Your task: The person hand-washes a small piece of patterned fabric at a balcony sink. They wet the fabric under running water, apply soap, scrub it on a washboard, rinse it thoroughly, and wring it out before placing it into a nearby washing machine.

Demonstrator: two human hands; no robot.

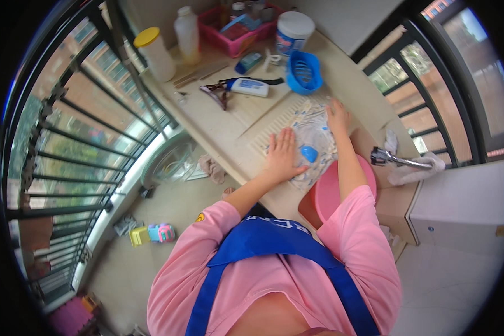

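Note:
A wet, pale cloth (pixel 315 128) with blue marks lies spread and wrinkled over the ribbed washboard (pixel 262 140) of a laundry counter. My left hand (pixel 283 155) rests flat on the cloth's left side, fingers pointing away from me. At the far right edge of the cloth, my right hand (pixel 339 116) is laid down with its fingertips on the fabric. Between the hands shows a rounded blue patch (pixel 308 153); whether it is print or a separate piece, I cannot tell. Below my right forearm, a pink basin (pixel 365 176) sits in the sink, partly hidden by the sleeve.
Beyond the cloth stand a blue soap dish (pixel 304 73), a lidded white tub (pixel 295 31) and a pink basket (pixel 235 44). A white bottle (pixel 250 87) and a brown clip (pixel 216 94) lie farther left. The chrome faucet (pixel 399 158) juts in from the right, a cloth (pixel 428 168) around it.

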